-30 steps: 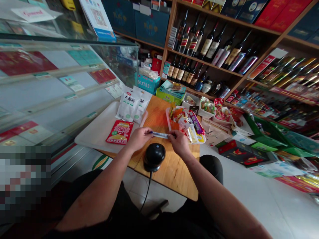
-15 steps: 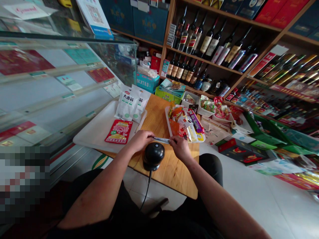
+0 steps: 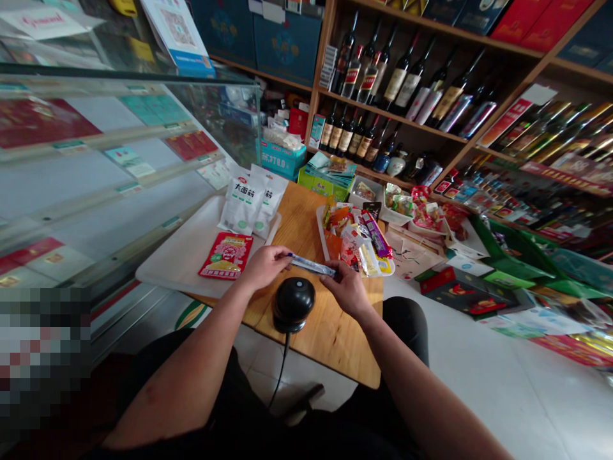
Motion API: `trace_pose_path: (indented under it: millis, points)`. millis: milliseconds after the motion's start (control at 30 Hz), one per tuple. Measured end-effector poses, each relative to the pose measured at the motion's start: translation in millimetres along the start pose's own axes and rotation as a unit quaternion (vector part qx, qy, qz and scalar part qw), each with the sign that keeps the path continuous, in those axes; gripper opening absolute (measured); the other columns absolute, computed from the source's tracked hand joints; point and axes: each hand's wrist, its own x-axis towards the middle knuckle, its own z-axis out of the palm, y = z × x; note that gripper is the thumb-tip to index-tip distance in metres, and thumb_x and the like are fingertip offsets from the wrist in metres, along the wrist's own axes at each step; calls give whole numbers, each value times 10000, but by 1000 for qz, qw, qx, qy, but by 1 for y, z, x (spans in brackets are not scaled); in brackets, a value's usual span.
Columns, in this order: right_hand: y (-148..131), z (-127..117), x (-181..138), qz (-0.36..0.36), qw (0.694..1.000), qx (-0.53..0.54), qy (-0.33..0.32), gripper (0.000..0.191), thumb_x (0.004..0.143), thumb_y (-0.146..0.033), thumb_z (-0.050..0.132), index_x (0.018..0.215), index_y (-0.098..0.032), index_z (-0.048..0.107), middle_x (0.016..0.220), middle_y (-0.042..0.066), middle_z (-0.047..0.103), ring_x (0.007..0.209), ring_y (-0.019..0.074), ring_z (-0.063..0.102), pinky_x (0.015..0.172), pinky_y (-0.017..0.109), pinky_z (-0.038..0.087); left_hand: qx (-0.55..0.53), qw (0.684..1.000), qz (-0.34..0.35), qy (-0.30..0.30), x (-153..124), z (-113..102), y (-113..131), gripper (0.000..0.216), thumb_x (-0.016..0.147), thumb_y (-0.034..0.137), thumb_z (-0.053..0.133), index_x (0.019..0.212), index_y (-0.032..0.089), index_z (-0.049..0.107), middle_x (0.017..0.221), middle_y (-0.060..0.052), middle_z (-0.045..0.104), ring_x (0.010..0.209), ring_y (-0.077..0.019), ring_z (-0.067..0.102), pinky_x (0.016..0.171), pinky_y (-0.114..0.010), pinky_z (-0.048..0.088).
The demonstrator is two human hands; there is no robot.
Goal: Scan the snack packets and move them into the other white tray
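Between my hands stretches a narrow silvery-blue packet (image 3: 312,265), its print too small to read. My left hand (image 3: 269,265) pinches one end between thumb and fingers. The other end is in the fingers of my right hand (image 3: 345,286). Just below the packet, a rounded black device with a cable (image 3: 295,299), like a desktop barcode scanner, stands on the wooden table (image 3: 330,338). Left of my left hand, a red snack bag (image 3: 226,255) lies on a white tray (image 3: 172,255), with white snack bags (image 3: 246,199) behind it.
A white basket (image 3: 324,246) of mixed small snack packets stands beyond my right hand. Glass display counter (image 3: 119,191) runs along the left. Wooden shelves (image 3: 407,105) of bottles rise at the back, with green crates (image 3: 502,246) and boxes at the right.
The packet has turned slightly, and more of its length shows between my hands. My left hand has shifted slightly left and up. My right hand is slightly lower.
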Motion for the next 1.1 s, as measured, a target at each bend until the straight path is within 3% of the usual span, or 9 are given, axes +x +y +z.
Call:
trace_pose_path:
  millis: [233, 367, 533, 733, 900, 1100]
  points:
    - [-15, -13, 5, 39, 992, -26, 121, 257, 824, -364, 619, 969, -174, 712, 726, 6, 667, 627, 145, 556, 602, 254, 425, -58, 996, 11, 71, 8, 7, 4, 318, 799, 388, 704, 1030, 169, 707, 1039, -99, 736, 919, -225, 701, 826, -350, 539]
    - [-23, -35, 12, 39, 971, -70, 226, 299, 819, -407, 625, 979, -170, 712, 706, 1, 654, 603, 146, 547, 578, 254, 414, -146, 988, -3, 46, 14, 12, 7, 362, 809, 413, 707, 1053, 148, 668, 932, -97, 737, 831, -214, 710, 725, -323, 538]
    - [-21, -58, 22, -34, 926, -191, 322, 276, 842, -348, 582, 1038, -177, 673, 770, 17, 656, 662, 165, 562, 666, 283, 437, -147, 986, 7, 84, 20, 12, 10, 326, 799, 405, 717, 990, 143, 677, 886, -88, 734, 771, -191, 696, 709, -314, 528]
    - [-9, -49, 29, -61, 912, -284, 289, 262, 904, -343, 528, 1073, -175, 637, 936, 75, 686, 811, 201, 607, 744, 305, 431, -47, 989, 35, 132, 20, 10, 9, 266, 797, 392, 711, 950, 175, 720, 997, -86, 739, 947, -215, 681, 836, -330, 520]
    - [-7, -37, 34, -28, 908, -348, 230, 266, 945, -382, 510, 1076, -194, 646, 988, 90, 687, 849, 210, 608, 710, 289, 397, -114, 988, 3, 105, 21, 8, 4, 324, 804, 415, 704, 999, 158, 678, 882, -77, 737, 786, -197, 699, 732, -313, 533]
    - [8, -25, 43, 33, 911, -396, 110, 235, 956, -319, 491, 969, -225, 706, 939, 88, 691, 793, 205, 616, 641, 296, 367, -125, 987, -1, 103, 16, 2, 8, 343, 807, 419, 712, 1011, 147, 669, 894, -79, 729, 798, -195, 705, 754, -317, 546]
